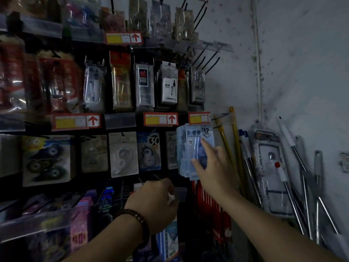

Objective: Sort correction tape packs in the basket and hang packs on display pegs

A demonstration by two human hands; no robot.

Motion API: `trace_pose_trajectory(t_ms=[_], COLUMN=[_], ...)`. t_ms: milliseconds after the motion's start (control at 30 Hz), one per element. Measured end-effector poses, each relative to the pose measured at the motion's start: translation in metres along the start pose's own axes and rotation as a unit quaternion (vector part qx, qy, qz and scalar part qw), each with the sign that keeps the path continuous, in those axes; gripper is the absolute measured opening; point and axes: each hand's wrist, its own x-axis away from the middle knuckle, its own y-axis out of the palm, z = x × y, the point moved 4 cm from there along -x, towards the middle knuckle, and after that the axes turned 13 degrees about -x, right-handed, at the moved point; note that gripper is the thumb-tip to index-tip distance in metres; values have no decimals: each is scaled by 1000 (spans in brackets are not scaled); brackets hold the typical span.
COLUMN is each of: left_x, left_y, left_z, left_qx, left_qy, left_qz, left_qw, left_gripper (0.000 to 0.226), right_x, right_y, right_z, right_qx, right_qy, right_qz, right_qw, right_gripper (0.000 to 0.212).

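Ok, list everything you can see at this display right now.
correction tape packs: one stack, light blue, hanging at lower row's right end
30 pack: one, blue, left of the stack
compass pack: one, white, middle row
price labels: four, red and yellow, under the rows
bare pegs: several, black, upper right
poles: two, yellow, leaning on wall
bracelet: one, dark, left wrist
left hand: one, curled, low centre, grip unclear
right hand: one, fingers on front blue pack
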Motion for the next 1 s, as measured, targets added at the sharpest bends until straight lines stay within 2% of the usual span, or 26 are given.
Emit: trace_pose_trajectory(t_ms=[400, 567, 733, 900, 1000], left_x=[1, 6, 29, 80, 120], left_y=[10, 14, 17, 36, 51], left_z=[-10, -8, -20, -49, -68], left_qx=[13, 20, 18, 1, -13], left_qy=[-8, 18, 21, -15, -19], left_qz=[3, -5, -29, -66, -64], left_qw=[1000, 1000, 999, 998, 998], left_gripper=[25, 14, 12, 25, 49], right_x=[-20, -23, 4, 56, 103], right_y=[8, 17, 21, 16, 10], right_z=[1, 4, 3, -20, -51], right_qx=[17, 40, 42, 40, 11], right_qy=[2, 31, 54, 41, -11], right_qz=[-38, -64, -100, -118, -128], right_qw=[999, 997, 993, 991, 992], right_gripper=[73, 73, 61, 52, 35])
